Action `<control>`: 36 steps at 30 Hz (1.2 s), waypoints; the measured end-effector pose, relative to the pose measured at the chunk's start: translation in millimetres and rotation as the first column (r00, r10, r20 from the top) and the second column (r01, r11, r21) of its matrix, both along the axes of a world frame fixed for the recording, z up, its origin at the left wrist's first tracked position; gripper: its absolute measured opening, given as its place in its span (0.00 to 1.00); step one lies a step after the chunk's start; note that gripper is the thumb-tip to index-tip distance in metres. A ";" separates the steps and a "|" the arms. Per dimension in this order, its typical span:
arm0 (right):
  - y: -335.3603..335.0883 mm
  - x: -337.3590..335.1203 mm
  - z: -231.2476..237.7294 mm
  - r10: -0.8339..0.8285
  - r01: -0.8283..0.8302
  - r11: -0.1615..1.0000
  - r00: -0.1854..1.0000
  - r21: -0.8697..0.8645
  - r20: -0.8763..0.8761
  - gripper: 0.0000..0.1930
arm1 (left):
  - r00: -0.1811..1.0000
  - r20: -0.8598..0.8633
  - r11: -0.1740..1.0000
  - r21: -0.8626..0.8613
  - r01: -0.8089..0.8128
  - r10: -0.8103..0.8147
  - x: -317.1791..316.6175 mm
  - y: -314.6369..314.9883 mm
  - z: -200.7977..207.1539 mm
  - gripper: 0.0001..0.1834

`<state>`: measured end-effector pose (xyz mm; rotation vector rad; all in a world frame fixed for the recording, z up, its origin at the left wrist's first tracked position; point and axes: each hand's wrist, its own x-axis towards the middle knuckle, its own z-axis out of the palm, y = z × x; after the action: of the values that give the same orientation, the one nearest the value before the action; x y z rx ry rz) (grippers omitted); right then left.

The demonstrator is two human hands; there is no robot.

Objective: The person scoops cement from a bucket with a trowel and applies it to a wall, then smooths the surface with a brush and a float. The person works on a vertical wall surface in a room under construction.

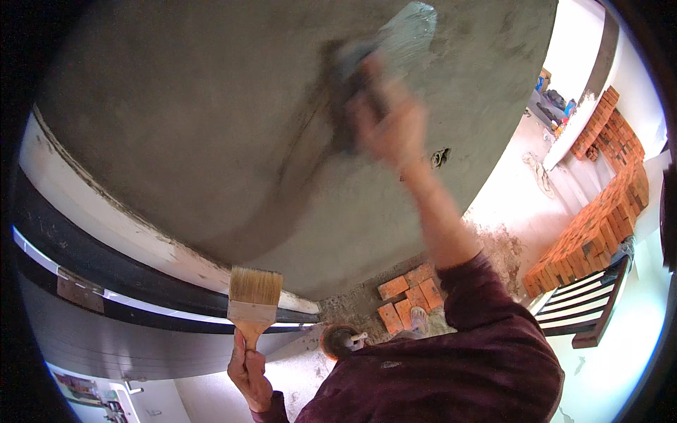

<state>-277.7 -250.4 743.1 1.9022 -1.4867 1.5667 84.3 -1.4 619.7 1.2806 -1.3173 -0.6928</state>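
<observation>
My right hand (391,123) is raised against a grey plastered wall (197,120) and grips a plastering trowel (395,39), blurred by motion, its blade pressed flat on the wet plaster. A darker smoothed streak runs down-left from the trowel. My left hand (248,374) is low at the bottom of the view, closed on the wooden handle of a wide flat paintbrush (254,296) with pale bristles pointing up, held away from the wall.
A white and dark door frame (106,268) borders the plaster on the left. Loose red bricks (409,296) and a round pan (338,338) lie on the floor below. A brick stack (599,218) and a dark chair (585,303) stand at the right.
</observation>
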 end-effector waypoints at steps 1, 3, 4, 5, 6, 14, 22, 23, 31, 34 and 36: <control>6.9 39.7 -50.8 0.099 -0.091 0.994 0.981 0.057 -0.168 0.26 | 1.000 -0.008 1.000 0.003 0.012 -0.012 -0.3 -3.7 -0.5 0.27; 19.6 108.6 -149.8 0.339 -0.262 0.937 0.836 0.229 -0.431 0.31 | 0.998 -0.010 0.998 -0.009 0.063 -0.063 -1.9 -15.7 8.8 0.27; 34.2 129.0 -178.4 0.490 -0.373 0.860 0.796 0.349 -0.355 0.32 | 0.995 0.077 0.998 -0.001 0.069 -0.069 0.3 -17.5 19.3 0.27; 44.9 138.5 -186.0 0.465 -0.437 0.885 0.808 0.162 -0.362 0.33 | 0.990 0.130 0.999 0.015 0.052 -0.053 1.0 -15.8 28.8 0.27; 46.9 126.5 -179.4 0.442 -0.424 0.897 0.836 0.128 -0.325 0.33 | 0.996 0.061 0.997 -0.046 0.060 -0.057 5.8 -15.6 19.9 0.27; 21.3 -70.3 68.7 -0.189 0.185 0.958 0.982 -0.218 0.000 0.26 | 0.994 -0.080 0.996 -0.058 0.072 -0.077 18.7 -12.6 -15.9 0.25; 7.1 7.3 -54.1 0.118 -0.131 0.991 0.960 -0.035 -0.254 0.22 | 0.995 -0.085 0.999 -0.017 -0.043 0.041 -2.9 -24.9 -22.0 0.26; 8.9 31.3 -105.3 0.256 -0.245 0.967 0.900 0.074 -0.354 0.22 | 0.995 -0.077 0.998 -0.015 -0.064 0.063 -5.9 -26.9 -22.3 0.26; 35.5 -3.8 -66.1 0.189 -0.191 0.975 0.982 -0.112 -0.031 0.16 | 0.997 -0.079 0.998 -0.065 0.001 -0.006 0.3 -23.1 0.6 0.28; 15.2 -74.2 25.6 -0.114 0.171 0.942 0.972 -0.290 0.205 0.20 | 0.995 -0.094 0.997 -0.066 0.038 -0.044 9.2 -22.6 -13.1 0.28; 1.5 -89.1 48.2 -0.220 0.254 0.886 0.967 -0.388 0.132 0.18 | 0.994 -0.092 0.995 -0.089 0.044 -0.052 11.1 -22.6 -13.4 0.27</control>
<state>-366.8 -248.9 791.3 1.3847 -1.2480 1.6946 95.4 -24.0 606.3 1.1367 -1.2911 -0.7139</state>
